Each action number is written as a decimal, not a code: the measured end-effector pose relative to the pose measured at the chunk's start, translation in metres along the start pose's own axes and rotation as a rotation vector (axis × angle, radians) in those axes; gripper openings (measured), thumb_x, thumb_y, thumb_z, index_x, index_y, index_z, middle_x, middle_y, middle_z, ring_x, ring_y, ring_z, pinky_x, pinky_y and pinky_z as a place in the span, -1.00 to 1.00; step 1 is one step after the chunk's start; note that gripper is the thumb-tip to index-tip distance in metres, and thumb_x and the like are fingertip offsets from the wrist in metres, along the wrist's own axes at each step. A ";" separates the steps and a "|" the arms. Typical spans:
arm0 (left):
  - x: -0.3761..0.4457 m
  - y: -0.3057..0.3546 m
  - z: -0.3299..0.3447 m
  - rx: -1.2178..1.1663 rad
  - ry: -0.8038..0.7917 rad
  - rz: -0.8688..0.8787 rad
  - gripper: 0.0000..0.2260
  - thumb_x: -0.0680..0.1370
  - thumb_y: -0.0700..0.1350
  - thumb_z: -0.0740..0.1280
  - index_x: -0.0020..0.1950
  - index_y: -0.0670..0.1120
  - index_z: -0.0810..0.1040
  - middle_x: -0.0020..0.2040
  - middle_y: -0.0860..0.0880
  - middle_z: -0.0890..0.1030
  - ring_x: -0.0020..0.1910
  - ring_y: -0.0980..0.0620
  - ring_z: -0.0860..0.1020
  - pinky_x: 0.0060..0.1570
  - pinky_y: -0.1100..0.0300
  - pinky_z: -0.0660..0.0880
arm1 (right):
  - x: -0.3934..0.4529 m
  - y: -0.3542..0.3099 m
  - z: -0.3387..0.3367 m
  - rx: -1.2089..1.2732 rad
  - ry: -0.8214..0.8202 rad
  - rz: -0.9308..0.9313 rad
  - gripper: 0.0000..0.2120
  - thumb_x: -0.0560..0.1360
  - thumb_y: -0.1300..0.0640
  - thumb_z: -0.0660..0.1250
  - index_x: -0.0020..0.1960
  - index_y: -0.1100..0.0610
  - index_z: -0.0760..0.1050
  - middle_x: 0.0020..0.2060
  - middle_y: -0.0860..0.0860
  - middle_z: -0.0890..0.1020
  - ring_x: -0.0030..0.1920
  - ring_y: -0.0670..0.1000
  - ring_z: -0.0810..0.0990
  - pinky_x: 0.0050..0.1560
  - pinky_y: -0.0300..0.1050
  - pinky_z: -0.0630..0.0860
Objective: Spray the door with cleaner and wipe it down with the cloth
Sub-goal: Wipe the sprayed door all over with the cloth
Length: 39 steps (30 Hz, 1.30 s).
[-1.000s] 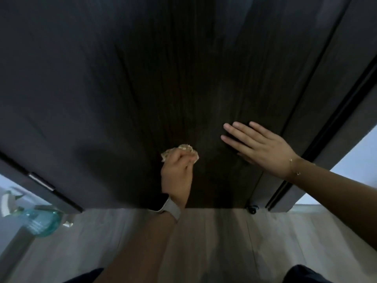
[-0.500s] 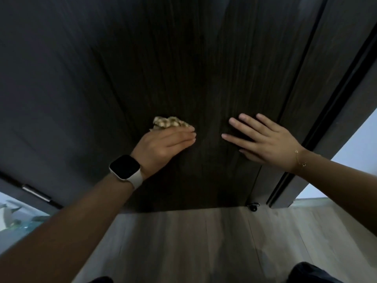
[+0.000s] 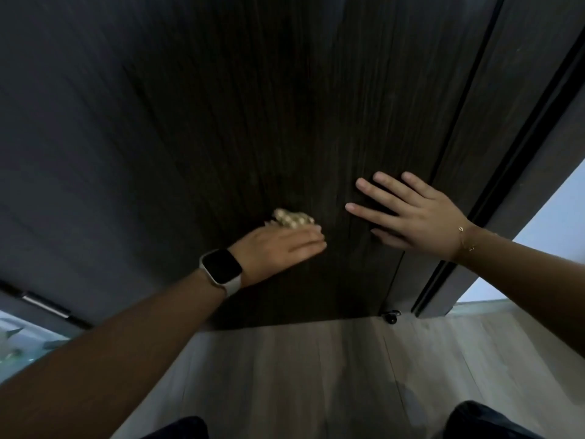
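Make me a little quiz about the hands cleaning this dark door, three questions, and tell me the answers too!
1. True or false: the right hand lies flat on the door with fingers spread.
2. Which hand presses the cloth against the door? A) left hand B) right hand C) neither
3. Fill in: the wrist beside the cloth wears a ____.

Key
1. True.
2. A, the left hand.
3. Watch.
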State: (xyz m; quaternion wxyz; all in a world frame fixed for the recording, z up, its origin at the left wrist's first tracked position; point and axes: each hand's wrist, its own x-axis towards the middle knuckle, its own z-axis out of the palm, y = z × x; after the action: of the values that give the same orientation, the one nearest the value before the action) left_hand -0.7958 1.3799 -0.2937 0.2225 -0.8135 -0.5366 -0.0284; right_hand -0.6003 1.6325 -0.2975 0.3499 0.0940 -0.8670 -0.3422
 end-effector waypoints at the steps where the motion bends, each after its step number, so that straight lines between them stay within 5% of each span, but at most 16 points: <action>1: 0.003 -0.005 -0.013 0.020 0.088 -0.011 -0.72 0.61 -0.30 0.16 0.25 -0.21 0.56 0.18 -0.20 0.62 0.25 -0.11 0.49 0.24 0.06 0.42 | 0.000 0.000 0.000 0.004 0.001 0.002 -0.40 0.59 -0.07 0.24 0.58 -0.02 0.17 0.57 0.09 0.14 0.57 0.13 0.06 0.56 0.04 -0.12; 8: 0.021 -0.026 -0.071 0.220 0.477 -0.229 -0.83 0.50 -0.20 0.47 0.09 -0.12 0.67 0.08 -0.11 0.66 0.12 -0.06 0.54 0.09 0.04 0.35 | 0.000 0.000 -0.004 0.020 -0.034 0.008 -0.36 0.58 -0.06 0.27 0.59 -0.01 0.13 0.58 0.09 0.10 0.58 0.12 0.03 0.56 0.05 -0.08; 14: 0.005 -0.004 -0.010 0.079 0.173 -0.098 -0.77 0.49 -0.26 0.47 0.14 -0.17 0.66 0.15 -0.14 0.65 0.16 -0.08 0.55 0.12 0.00 0.48 | -0.001 0.003 -0.005 0.026 -0.066 -0.001 -0.38 0.60 -0.06 0.23 0.59 -0.02 0.10 0.59 0.08 0.05 0.59 0.11 -0.04 0.56 0.04 -0.12; 18: 0.010 0.005 0.000 0.069 0.030 -0.005 -0.77 0.44 -0.30 0.46 0.10 -0.19 0.65 0.09 -0.15 0.65 0.14 -0.07 0.50 0.22 0.06 0.35 | -0.002 0.007 -0.006 0.030 -0.071 -0.038 -0.37 0.61 -0.03 0.22 0.60 0.02 0.07 0.60 0.09 -0.01 0.59 0.10 -0.03 0.57 0.02 -0.11; 21: 0.045 -0.007 -0.036 0.079 0.265 -0.074 -0.84 0.55 -0.28 0.34 0.08 -0.21 0.66 0.08 -0.19 0.66 0.13 -0.10 0.51 0.20 0.02 0.37 | -0.007 0.020 -0.014 0.050 0.036 0.099 -0.35 0.61 -0.07 0.25 0.59 0.11 0.11 0.60 0.11 0.00 0.58 0.10 0.03 0.56 0.02 -0.03; 25: 0.083 -0.017 -0.066 0.062 0.610 -0.301 -0.84 0.50 -0.27 0.46 0.07 -0.21 0.68 0.06 -0.17 0.66 0.07 -0.11 0.59 0.08 -0.02 0.50 | -0.028 0.040 -0.025 0.037 0.031 0.239 -0.29 0.60 -0.16 0.27 0.59 0.16 0.10 0.59 0.14 0.03 0.57 0.13 0.08 0.55 0.06 0.01; 32: 0.057 0.027 0.030 -0.068 0.174 -0.143 -0.78 0.57 -0.23 0.23 0.06 -0.21 0.67 0.03 -0.14 0.67 0.07 -0.07 0.55 0.14 0.02 0.44 | -0.038 0.039 -0.024 0.055 -0.040 0.237 -0.28 0.59 -0.14 0.26 0.60 0.11 0.05 0.59 0.11 0.03 0.58 0.13 0.05 0.55 0.09 -0.01; 35: 0.044 0.045 0.060 -0.116 -0.065 -0.114 -0.74 0.56 -0.22 0.18 -0.02 -0.20 0.67 -0.07 -0.10 0.64 -0.09 -0.08 0.61 -0.03 0.01 0.57 | -0.039 0.041 -0.025 0.071 -0.037 0.231 -0.27 0.58 -0.13 0.28 0.60 0.11 0.05 0.60 0.11 -0.01 0.58 0.12 0.02 0.56 0.07 -0.03; 39: 0.065 0.031 0.040 -0.095 0.087 -0.022 -0.81 0.58 -0.25 0.26 0.03 -0.21 0.67 0.01 -0.13 0.66 0.01 -0.10 0.60 0.17 0.01 0.49 | -0.048 0.045 -0.023 0.066 -0.057 0.219 -0.26 0.58 -0.13 0.25 0.61 0.13 0.02 0.60 0.11 -0.06 0.59 0.11 0.00 0.57 0.05 -0.03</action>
State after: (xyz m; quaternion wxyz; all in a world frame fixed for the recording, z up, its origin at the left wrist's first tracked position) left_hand -0.7491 1.4411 -0.3213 0.2066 -0.8150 -0.5335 -0.0915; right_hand -0.5462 1.6738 -0.2816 0.3571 0.0001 -0.8924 -0.2757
